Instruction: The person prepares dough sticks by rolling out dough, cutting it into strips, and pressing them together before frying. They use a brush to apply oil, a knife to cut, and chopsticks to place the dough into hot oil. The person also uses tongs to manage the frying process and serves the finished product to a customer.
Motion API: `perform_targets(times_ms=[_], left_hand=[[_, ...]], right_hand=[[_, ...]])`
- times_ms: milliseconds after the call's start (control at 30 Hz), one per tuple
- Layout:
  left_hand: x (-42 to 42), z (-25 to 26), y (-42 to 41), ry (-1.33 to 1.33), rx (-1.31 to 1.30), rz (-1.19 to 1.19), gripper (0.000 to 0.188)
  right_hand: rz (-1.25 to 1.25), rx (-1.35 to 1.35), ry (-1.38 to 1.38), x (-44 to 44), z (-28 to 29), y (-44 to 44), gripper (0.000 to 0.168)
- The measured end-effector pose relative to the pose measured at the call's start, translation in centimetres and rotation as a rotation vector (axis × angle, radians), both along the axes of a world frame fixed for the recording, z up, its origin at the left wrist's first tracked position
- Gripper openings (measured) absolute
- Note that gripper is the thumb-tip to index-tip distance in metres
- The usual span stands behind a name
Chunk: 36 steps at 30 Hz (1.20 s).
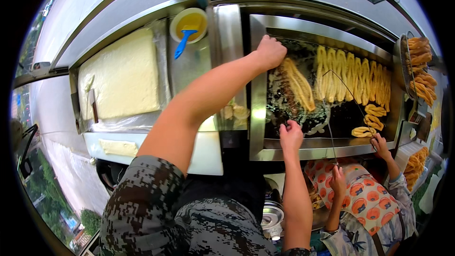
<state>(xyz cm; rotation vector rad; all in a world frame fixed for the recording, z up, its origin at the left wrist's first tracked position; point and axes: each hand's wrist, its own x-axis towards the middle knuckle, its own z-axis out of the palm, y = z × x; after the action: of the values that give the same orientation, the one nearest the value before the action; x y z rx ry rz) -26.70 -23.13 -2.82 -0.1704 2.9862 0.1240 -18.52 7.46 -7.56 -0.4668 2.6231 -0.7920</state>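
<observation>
My left hand [271, 52] reaches over the far left corner of a steel fryer [256, 113], its fingers curled and partly hidden. Nearer me, my right hand [292, 138] is over the front of the oil, thumb and forefinger bent. I see nothing in either hand, though the fingertips are hard to make out. Between and right of them, a pale youtiao dough stick [298, 84] floats in bubbling dark oil [280, 113]. A row of yellow youtiao [341, 74] fries farther right, with several shorter twisted pieces [374, 121] below.
A co-worker's hands [337, 181] hold long metal sticks [330, 131] over the oil. A dough slab [121, 74], a cutting board [209, 153] with a dough strip [118, 147], and a yellow-liquid bowl [173, 25] with a blue brush [183, 44] lie left. A rack of fried youtiao [421, 67] stands right.
</observation>
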Motion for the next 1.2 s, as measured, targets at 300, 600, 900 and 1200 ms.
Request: perform_targets(times_ms=[300,600,900,1200], left_hand=[[32.2,14.2,-0.6,-0.060,0.628,0.517,0.024],[49.4,8.4,5.2,0.159,0.545,0.891,0.019],[49.8,7.0,4.7,0.153,1.437,1.107,0.012],[46.3,10.9,6.3,0.337,1.618,1.022,0.025]], right_hand=[[0.183,-0.453,-0.590,16.2,12.4,-1.7,0.016],[0.475,0.013,-0.464,27.4,11.2,-9.9,0.027],[-0.039,-0.378,-0.548,30.7,11.2,-10.3,0.015],[-0.271,-0.688,-0.610,26.8,10.2,-10.4,0.019]])
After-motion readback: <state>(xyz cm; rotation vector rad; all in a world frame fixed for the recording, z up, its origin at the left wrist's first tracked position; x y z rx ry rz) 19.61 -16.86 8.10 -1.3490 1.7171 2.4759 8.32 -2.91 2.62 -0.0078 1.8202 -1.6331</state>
